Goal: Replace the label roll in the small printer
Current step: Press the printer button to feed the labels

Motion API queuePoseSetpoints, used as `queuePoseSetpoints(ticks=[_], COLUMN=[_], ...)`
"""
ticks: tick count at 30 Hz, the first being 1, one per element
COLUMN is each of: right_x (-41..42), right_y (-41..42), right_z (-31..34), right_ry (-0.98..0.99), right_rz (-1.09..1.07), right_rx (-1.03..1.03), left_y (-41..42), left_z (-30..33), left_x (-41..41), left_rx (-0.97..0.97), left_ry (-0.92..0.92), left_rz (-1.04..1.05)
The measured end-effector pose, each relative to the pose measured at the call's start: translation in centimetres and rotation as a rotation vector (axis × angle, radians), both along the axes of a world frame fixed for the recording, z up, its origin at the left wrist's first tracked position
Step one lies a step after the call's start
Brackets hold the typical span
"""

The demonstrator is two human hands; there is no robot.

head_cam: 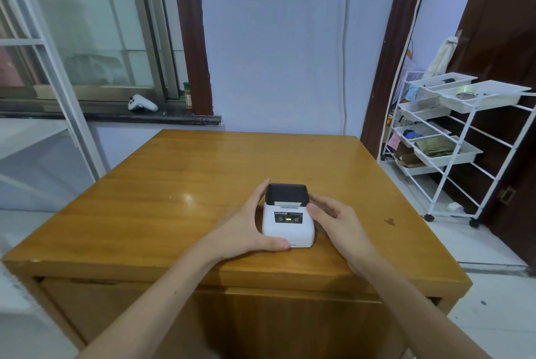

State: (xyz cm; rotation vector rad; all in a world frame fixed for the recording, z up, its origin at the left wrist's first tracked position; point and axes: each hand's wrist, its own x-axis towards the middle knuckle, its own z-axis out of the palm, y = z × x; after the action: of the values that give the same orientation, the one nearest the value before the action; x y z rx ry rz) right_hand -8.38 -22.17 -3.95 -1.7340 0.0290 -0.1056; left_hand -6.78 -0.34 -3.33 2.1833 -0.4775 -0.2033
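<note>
A small white label printer point(287, 226) with a black lid stands on the wooden table point(174, 199), near its front edge. The lid is closed and a strip of white label shows at the slot under it. A green light glows on its front panel. My left hand point(249, 225) wraps the printer's left side, fingers up by the lid and thumb at the bottom front corner. My right hand point(336, 222) presses against the right side, thumb on the upper right edge. No loose label roll is in view.
A white wire trolley point(452, 138) with trays of odds and ends stands to the right of the table. On the window sill behind lie a white game controller point(142, 103) and a small jar point(188, 95). A dark stain point(390, 221) marks the tabletop right of the printer.
</note>
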Motion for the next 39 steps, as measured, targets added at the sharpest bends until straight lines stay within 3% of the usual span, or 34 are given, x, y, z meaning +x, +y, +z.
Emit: queuePoseSetpoints(ticks=[39], right_x=[0.44], right_y=[-0.16], right_z=[-0.77], right_ry=[-0.027], right_rz=[0.015], right_rx=[0.005], left_y=[-0.09], left_z=[0.12], left_x=[-0.11], left_rx=[0.005], left_ry=[0.0], left_rz=[-0.007])
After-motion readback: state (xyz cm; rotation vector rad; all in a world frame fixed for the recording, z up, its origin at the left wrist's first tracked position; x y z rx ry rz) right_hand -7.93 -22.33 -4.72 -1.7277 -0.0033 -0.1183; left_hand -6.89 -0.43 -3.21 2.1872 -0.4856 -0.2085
